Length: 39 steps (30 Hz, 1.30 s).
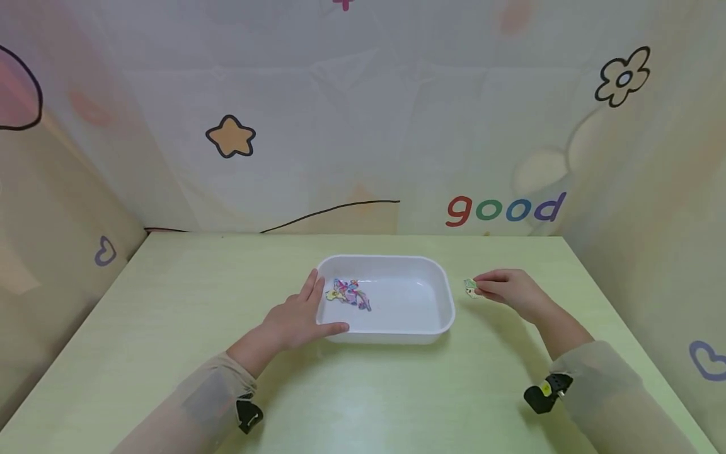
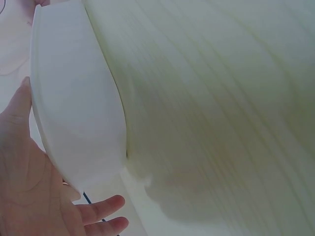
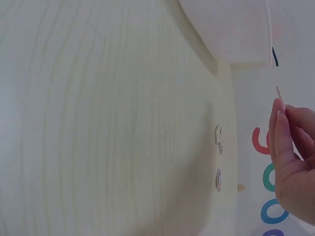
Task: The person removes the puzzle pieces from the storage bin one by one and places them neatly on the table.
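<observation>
Pale sleeves (image 1: 193, 397) flank the near worktop (image 1: 368, 397). Right grip (image 1: 518, 293) pinches a small cutout (image 1: 470, 288) above the surface, just outside the right end of the white tray (image 1: 386, 338). The tray lies left of this grip, long axis running left to right. Left grip (image 1: 292, 321) is spread, thumb on the near rim, fingers along the left end, beside colored pieces (image 1: 348, 294) inside. Two loose pieces (image 3: 219, 139) rest on the wood-grained worktop. Printed fabric (image 1: 351, 126) encloses the rear and sides.
</observation>
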{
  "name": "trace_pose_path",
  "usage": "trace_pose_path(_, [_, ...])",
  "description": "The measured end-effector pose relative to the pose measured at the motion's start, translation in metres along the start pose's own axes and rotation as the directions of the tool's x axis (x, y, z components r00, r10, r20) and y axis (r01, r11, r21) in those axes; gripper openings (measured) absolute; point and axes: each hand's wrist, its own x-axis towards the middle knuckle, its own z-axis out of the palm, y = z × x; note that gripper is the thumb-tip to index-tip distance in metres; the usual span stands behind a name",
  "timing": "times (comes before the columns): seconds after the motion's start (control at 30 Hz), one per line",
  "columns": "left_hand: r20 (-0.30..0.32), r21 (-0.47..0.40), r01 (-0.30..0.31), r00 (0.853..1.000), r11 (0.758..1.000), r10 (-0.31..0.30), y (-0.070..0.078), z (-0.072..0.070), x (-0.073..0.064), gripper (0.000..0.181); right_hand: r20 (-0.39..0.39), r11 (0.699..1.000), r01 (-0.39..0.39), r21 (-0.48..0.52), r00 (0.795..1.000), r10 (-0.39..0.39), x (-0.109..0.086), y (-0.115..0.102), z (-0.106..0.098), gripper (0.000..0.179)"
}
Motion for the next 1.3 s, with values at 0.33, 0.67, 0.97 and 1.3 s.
trace_pose_path(0.33, [0.001, 0.022, 0.007, 1.000, 1.000, -0.007, 0.000, 0.003, 0.002, 0.109, -0.082, 0.998, -0.038, 0.048, 0.996, 0.042, -0.009, 0.026, -0.031, 0.044])
trace_pose_path(0.67, [0.009, 0.037, 0.011, 1.000, 0.999, -0.011, 0.003, -0.001, 0.002, 0.108, -0.149, 0.991, -0.127, -0.037, 0.982, 0.120, -0.009, 0.048, -0.050, 0.045])
trace_pose_path(0.97, [0.021, 0.025, 0.020, 1.000, 0.999, -0.021, 0.001, 0.001, 0.001, 0.109, -0.190, 0.978, -0.196, -0.077, 0.965, 0.178, -0.004, 0.060, -0.054, 0.041])
trace_pose_path(1.3, [0.016, 0.016, 0.022, 1.000, 1.000, -0.022, 0.001, 0.001, 0.001, 0.108, -0.239, 0.960, -0.174, -0.220, 0.964, 0.120, 0.001, 0.062, -0.051, 0.036])
